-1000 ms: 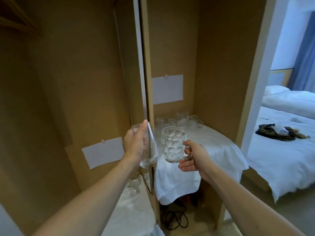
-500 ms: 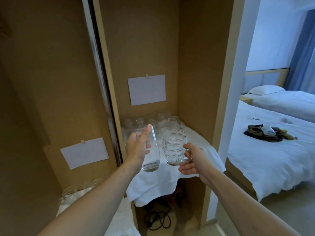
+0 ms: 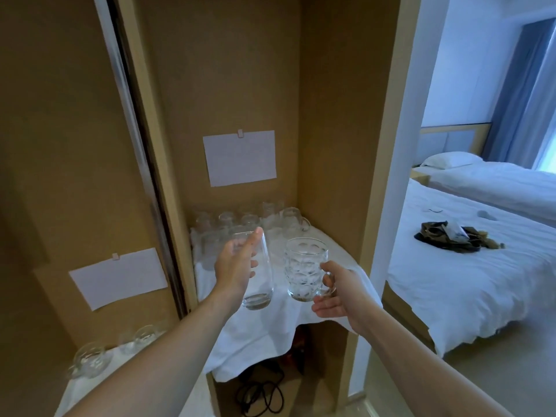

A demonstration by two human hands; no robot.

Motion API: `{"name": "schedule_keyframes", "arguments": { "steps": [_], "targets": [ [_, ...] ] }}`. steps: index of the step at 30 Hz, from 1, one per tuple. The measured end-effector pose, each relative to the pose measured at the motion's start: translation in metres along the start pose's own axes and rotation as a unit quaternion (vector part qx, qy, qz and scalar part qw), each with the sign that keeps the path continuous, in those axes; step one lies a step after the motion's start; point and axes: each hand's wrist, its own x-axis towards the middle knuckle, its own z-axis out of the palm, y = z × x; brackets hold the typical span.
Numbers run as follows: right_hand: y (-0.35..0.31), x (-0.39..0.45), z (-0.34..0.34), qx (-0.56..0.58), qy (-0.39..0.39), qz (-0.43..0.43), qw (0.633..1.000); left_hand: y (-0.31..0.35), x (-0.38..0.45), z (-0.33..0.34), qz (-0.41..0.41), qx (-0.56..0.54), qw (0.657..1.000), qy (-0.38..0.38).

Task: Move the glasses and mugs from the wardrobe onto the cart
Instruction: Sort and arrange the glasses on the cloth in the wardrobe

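Observation:
My left hand point(image 3: 236, 267) grips a tall clear glass point(image 3: 261, 281) in front of the wardrobe's right compartment. My right hand point(image 3: 341, 293) holds a dimpled glass mug point(image 3: 304, 267) by its handle, just right of the tall glass. Both are held in the air above the front of a shelf covered with a white cloth point(image 3: 270, 323). Several more glasses and mugs point(image 3: 249, 221) stand at the back of that shelf. More rounded glasses point(image 3: 90, 358) sit on a lower white-covered surface at the bottom left.
The wardrobe's sliding door edge point(image 3: 141, 164) divides the two compartments. White paper sheets point(image 3: 239, 158) are taped to the back panels. Black cables point(image 3: 258, 392) lie on the floor under the shelf. A bed point(image 3: 469, 278) with dark items on it stands to the right.
The view has swung to the left, so the wardrobe's right compartment and the bed show more fully. Both hands keep their glass and mug and stay close together.

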Motion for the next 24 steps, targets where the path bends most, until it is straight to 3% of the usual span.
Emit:
{"name": "schedule_keyframes", "arguments": {
  "steps": [13, 24],
  "targets": [
    [-0.026, 0.124, 0.016, -0.016, 0.007, 0.017, 1.0, -0.04, 0.113, 0.034, 0.002, 0.063, 0.998, 0.023],
    [-0.008, 0.226, 0.044, -0.017, 0.014, 0.041, 0.999, -0.095, 0.184, 0.036, -0.041, 0.085, 0.995, 0.009]
  ]
}}
